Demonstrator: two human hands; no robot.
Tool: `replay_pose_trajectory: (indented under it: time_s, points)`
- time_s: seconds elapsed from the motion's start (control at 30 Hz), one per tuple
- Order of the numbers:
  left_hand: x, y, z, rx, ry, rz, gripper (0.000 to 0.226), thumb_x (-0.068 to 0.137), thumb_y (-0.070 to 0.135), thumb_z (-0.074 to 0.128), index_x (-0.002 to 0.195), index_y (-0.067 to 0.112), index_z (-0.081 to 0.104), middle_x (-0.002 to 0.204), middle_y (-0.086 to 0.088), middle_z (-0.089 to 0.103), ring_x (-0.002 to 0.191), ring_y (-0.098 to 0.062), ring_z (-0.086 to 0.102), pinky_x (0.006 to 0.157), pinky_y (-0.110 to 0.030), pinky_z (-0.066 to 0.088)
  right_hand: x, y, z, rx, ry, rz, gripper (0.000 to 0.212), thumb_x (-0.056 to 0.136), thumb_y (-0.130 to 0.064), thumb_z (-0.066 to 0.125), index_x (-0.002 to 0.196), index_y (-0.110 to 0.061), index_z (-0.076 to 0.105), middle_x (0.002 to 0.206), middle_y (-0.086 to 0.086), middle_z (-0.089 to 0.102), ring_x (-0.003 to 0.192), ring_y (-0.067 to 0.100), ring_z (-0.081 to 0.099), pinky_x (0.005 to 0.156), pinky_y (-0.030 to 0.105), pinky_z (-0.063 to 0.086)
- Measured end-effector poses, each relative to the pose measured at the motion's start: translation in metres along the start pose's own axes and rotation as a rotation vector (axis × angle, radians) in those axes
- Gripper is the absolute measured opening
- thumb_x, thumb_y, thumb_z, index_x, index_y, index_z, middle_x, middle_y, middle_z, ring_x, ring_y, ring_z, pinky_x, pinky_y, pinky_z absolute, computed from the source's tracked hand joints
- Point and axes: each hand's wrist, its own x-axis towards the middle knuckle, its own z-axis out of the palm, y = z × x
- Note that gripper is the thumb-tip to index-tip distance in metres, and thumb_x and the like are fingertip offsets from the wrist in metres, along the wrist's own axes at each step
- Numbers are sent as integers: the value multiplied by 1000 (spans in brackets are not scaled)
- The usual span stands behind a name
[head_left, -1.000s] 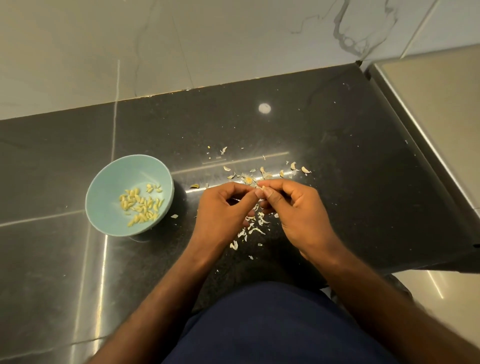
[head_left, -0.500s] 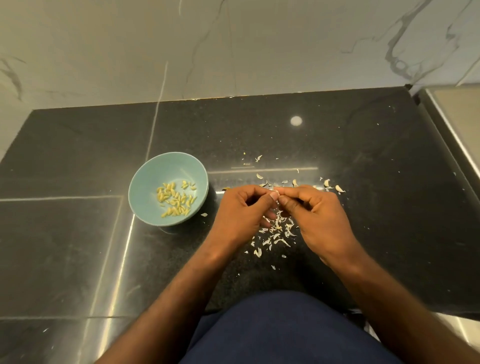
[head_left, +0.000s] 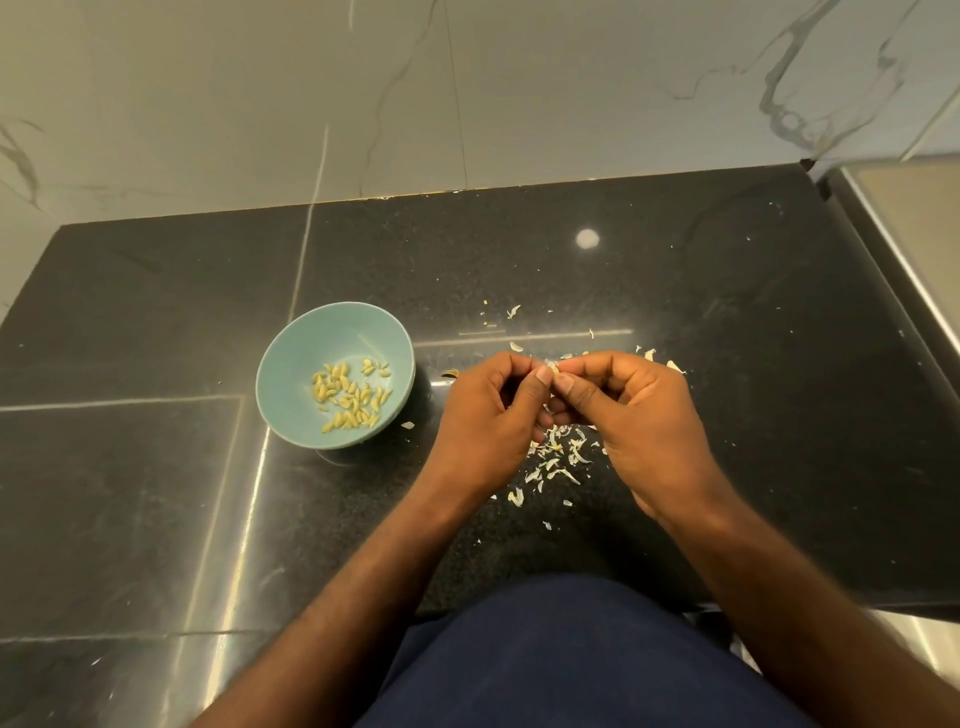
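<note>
Black stone counter (head_left: 727, 441) carries the work. A pale seed (head_left: 554, 369) is held above it, pinched between the thumb and fingertips of the left hand (head_left: 488, 421) and those of the right hand (head_left: 639, 415). Both hands are curled tight on it, thumbs nearly meeting. Whether the shell has split cannot be told.

Risks, as judged:
- The seed is small and smooth, so a hard squeeze may shoot it out of the pinch onto the counter, or off the near edge into the lap.
- The kernel may break if the nails bite too deep.
- Husks (head_left: 556, 460) lie scattered directly under the hands, so a dropped kernel would be hard to find among them.
- A careless swing of the left wrist could knock the bowl (head_left: 322, 338), which stands near that hand and holds the kernels (head_left: 350, 397).

Room:
- The wall (head_left: 467, 104) closes the far side, well apart from the hands.
- A steel ledge (head_left: 914, 234) bounds the right.
- The hands have travel toward the wall and rightward toward the ledge; leftward, the bowl stands in the way.
</note>
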Motion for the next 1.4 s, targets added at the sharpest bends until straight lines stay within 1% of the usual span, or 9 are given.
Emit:
replay_pose_trajectory:
  time_s: [0.27,0.43,0.77,0.87,0.93,1.03,1.17,1.3,1.4]
  points:
    - [-2,5,3,85,0,36,16,102,15,53,100,4,65,72,3,63,60,0,59,57,-14,48,-2,0,0,47,18,4,13,90,-6,68,96,-16,75,86,9,76,81,28,74,80,45,61]
    - [-4,7,5,76,10,27,15,102,12,51,98,4,63,69,8,60,58,4,58,57,-12,46,-1,2,2,65,26,28,13,93,-5,65,96,-14,74,85,9,76,80,26,73,79,42,61]
    - [-4,5,3,57,58,-26,27,104,25,50,95,9,70,76,-5,69,62,-8,63,57,-22,52,0,2,2,116,42,62,9,93,-5,64,93,-11,72,81,8,75,77,22,70,74,35,60]
    - [-4,4,1,27,107,-71,20,99,27,58,94,12,71,77,-5,71,64,-12,68,57,-24,54,0,3,3,93,45,64,8,93,-6,65,94,-12,72,81,7,74,77,21,70,74,33,59]
    - [-4,3,-1,-16,118,-111,10,96,19,65,101,13,70,80,-4,73,67,-15,71,59,-27,56,0,3,4,95,43,71,9,93,-6,65,95,-11,72,79,5,74,76,19,70,73,31,58]
    - [-4,3,-1,-110,118,-160,24,94,8,65,118,13,63,86,-7,75,75,-19,74,66,-29,60,-1,3,4,89,49,70,9,94,-4,64,96,-11,71,79,2,74,75,16,70,71,28,58]
    - [-7,3,0,-72,60,-97,16,97,16,63,107,10,73,90,-3,77,84,-16,74,72,-30,59,-2,2,4,34,62,37,8,93,-4,66,96,-10,71,83,2,75,76,17,71,70,26,59]
    - [-7,0,0,-65,64,-74,16,91,13,69,106,9,75,92,-2,77,90,-17,74,82,-35,60,-4,0,5,-117,50,-14,9,91,-9,69,93,-17,72,80,-5,75,76,8,72,67,20,56]
    - [-7,-1,1,-59,82,-53,14,91,10,69,104,9,75,91,-1,77,89,-15,73,83,-33,59,-6,-1,4,-247,54,-57,5,91,-14,71,92,-18,74,78,-5,74,72,8,70,65,21,56]
